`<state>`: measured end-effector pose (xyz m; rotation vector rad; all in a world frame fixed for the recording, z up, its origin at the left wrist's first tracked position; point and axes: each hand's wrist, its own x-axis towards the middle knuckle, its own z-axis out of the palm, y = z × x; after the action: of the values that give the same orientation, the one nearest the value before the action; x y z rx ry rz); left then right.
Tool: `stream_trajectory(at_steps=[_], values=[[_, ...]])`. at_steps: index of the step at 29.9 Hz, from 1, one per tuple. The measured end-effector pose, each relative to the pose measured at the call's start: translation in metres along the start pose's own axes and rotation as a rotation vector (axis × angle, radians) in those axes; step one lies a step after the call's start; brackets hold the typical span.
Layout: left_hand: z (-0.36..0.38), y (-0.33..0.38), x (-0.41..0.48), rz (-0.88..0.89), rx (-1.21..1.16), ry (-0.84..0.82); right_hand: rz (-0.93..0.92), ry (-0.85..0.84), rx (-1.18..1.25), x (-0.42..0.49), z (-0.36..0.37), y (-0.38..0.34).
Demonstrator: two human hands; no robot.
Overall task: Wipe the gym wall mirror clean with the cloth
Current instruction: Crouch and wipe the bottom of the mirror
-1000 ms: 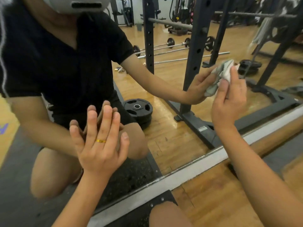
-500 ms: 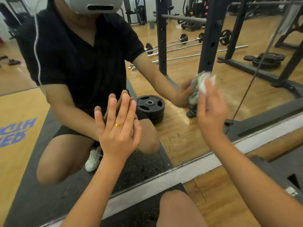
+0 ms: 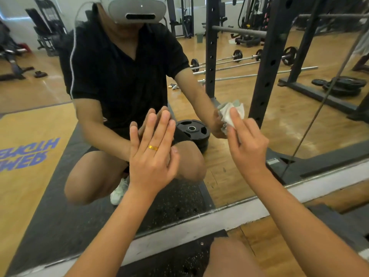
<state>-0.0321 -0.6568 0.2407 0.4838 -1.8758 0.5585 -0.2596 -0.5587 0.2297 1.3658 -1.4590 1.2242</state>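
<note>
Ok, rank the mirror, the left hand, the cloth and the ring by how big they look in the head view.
1. mirror, fills most of the view.
2. left hand.
3. cloth, bunched and partly hidden by the right hand, so its full size is unsure.
4. ring, smallest by far.

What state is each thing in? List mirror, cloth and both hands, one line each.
Mirror: upright, faint hazy streaks low on the right.
Cloth: crumpled, pressed to the mirror.
Left hand: open, fingers straight, flat on the mirror.
Right hand: grips the cloth against the mirror.
</note>
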Motion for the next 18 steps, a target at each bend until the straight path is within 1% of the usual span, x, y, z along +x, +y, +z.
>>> stream_trajectory(at_steps=[2, 4, 6, 10, 11, 12, 13, 15, 16, 18], values=[[-0.018, -0.014, -0.006, -0.036, -0.009, 0.021, -0.025, 0.001, -0.018, 0.004, -0.001, 0.005], [-0.036, -0.039, -0.014, -0.116, 0.051, 0.079, 0.012, 0.011, -0.012, 0.007, -0.004, 0.003], [-0.048, -0.066, -0.022, -0.175, 0.123, 0.113, 0.111, 0.069, 0.030, 0.015, -0.004, -0.004], [-0.043, -0.090, -0.033, -0.119, 0.222, 0.136, 0.426, 0.302, 0.123, 0.054, 0.008, -0.029], [-0.039, -0.091, -0.035, -0.113, 0.232, 0.155, 0.482, 0.360, 0.142, 0.056, 0.014, -0.044], [-0.037, -0.091, -0.035, -0.108, 0.241, 0.173, 0.487, 0.397, 0.162, 0.055, 0.022, -0.063], [-0.036, -0.091, -0.035, -0.102, 0.248, 0.185, 0.445, 0.397, 0.177, 0.052, 0.030, -0.082], [-0.037, -0.092, -0.035, -0.102, 0.239, 0.181, 0.269, 0.283, 0.179, 0.036, 0.045, -0.114], [-0.038, -0.092, -0.036, -0.104, 0.226, 0.176, 0.167, 0.210, 0.155, 0.028, 0.048, -0.120], [-0.039, -0.092, -0.034, -0.102, 0.219, 0.176, -0.015, 0.136, 0.086, 0.028, 0.043, -0.111]])
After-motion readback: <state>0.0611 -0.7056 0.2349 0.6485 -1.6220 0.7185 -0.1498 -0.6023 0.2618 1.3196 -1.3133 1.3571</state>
